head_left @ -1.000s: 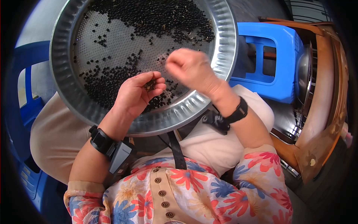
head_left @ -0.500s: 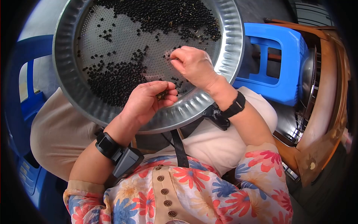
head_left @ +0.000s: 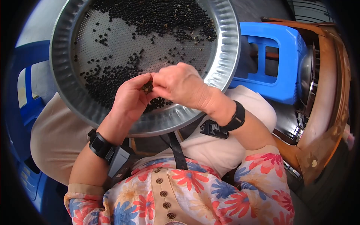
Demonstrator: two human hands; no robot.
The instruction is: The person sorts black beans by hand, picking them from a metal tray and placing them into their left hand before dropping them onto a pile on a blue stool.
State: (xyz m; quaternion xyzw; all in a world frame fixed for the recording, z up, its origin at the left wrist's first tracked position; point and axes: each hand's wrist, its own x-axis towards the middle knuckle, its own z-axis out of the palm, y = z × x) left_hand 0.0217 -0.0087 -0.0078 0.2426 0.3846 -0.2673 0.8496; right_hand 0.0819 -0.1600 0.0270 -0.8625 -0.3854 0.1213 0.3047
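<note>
Across my lap lies a round metal sieve tray [head_left: 229, 48] with a perforated bottom and fluted wall. A large heap of black beans [head_left: 161, 18] covers its far side, and a smaller pile of black beans [head_left: 107, 84] lies near left. My left hand [head_left: 129, 93] is cupped over the near side, its fingers curled around small brownish bits of debris [head_left: 147, 87]. My right hand [head_left: 182, 86] meets the left fingertips, thumb and fingers pinched together. Whatever sits in that pinch is hidden. Loose beans lie scattered on the perforated bottom.
A blue plastic stool [head_left: 290, 63] stands right of the tray, with a metal pan [head_left: 308, 73] behind it. Wooden furniture [head_left: 324, 101] runs along the right side. Another blue plastic seat [head_left: 33, 47] is at left.
My right hand has moved left and down from above the tray bottom to the left hand's fingertips. My left hand has shifted slightly left. The view has shifted a little.
</note>
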